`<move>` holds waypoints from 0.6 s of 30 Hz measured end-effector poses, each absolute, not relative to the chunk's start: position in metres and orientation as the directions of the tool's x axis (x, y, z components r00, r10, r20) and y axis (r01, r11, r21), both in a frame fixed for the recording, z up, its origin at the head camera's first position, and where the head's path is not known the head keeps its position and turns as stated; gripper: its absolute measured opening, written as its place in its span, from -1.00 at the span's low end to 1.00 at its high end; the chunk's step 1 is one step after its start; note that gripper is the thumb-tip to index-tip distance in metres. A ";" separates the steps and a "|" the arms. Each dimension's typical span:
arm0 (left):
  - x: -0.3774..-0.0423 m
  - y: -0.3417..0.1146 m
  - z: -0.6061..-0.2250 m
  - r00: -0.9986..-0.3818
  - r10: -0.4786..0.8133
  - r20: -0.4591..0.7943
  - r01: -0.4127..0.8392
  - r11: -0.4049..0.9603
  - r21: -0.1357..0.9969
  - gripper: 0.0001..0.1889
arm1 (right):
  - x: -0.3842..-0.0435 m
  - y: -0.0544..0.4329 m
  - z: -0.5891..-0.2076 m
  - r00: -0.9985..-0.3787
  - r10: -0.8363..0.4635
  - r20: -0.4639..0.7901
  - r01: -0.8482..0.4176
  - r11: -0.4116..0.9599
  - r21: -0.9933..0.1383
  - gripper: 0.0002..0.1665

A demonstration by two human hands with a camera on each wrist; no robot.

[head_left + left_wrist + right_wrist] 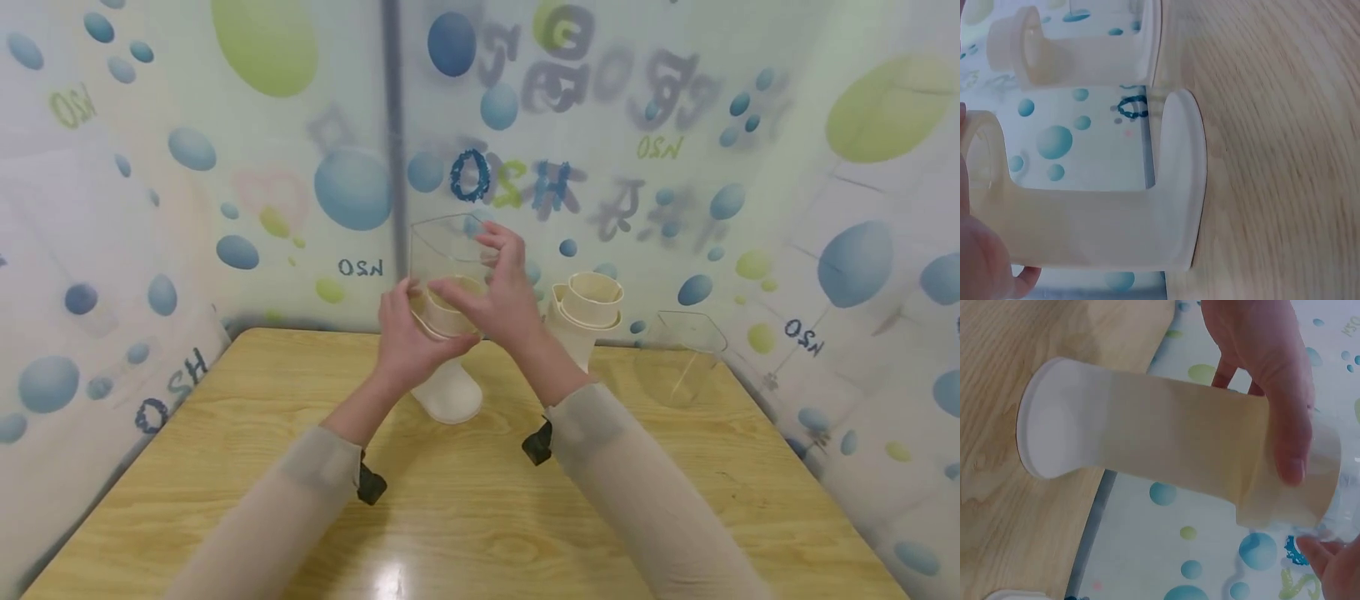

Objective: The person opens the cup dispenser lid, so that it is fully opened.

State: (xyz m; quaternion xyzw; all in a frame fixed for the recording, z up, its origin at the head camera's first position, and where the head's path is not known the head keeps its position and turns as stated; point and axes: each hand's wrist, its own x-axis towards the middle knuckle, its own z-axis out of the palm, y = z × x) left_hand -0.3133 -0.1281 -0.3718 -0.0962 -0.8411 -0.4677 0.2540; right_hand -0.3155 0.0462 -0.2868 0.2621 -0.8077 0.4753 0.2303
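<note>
A cream plastic stand [452,400] with a flat rounded foot and a cup-shaped top rests upright on the table. My left hand [408,337] grips it around the collar below the cup, thumb across the front in the right wrist view. On top of the stand is a clear plastic container [442,242], its lower end around the cup. My right hand [506,292] holds this container from the right side, fingers on its wall and thumb near the cup. The stand's column [1085,225] appears sideways in the left wrist view.
A second cream stand [594,302] is on the table to the right of my hands. Farther right stands another clear container [682,362]. Behind the wooden table [480,517] hangs a patterned curtain [300,192] close to its far edge.
</note>
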 end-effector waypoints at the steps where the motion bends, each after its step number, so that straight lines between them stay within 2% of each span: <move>1: -0.312 -0.127 -0.372 -0.858 -0.080 0.507 0.394 0.532 0.749 0.35 | -0.315 0.044 -0.288 -0.758 -0.184 0.626 -0.637 0.413 -0.650 0.17; 8: -0.308 -0.123 -0.369 -0.921 -0.060 0.384 0.330 0.400 0.855 0.42 | -0.308 0.028 -0.293 -0.782 -0.043 0.621 -0.569 0.456 -0.685 0.16; 14: -0.311 -0.122 -0.367 -0.926 -0.047 0.374 0.320 0.425 0.846 0.40 | -0.305 0.024 -0.292 -0.823 0.037 0.566 -0.476 0.499 -0.724 0.08; 18: -0.313 -0.121 -0.366 -0.917 -0.045 0.396 0.338 0.437 0.833 0.37 | -0.305 0.025 -0.285 -0.848 0.072 0.526 -0.440 0.458 -0.772 0.03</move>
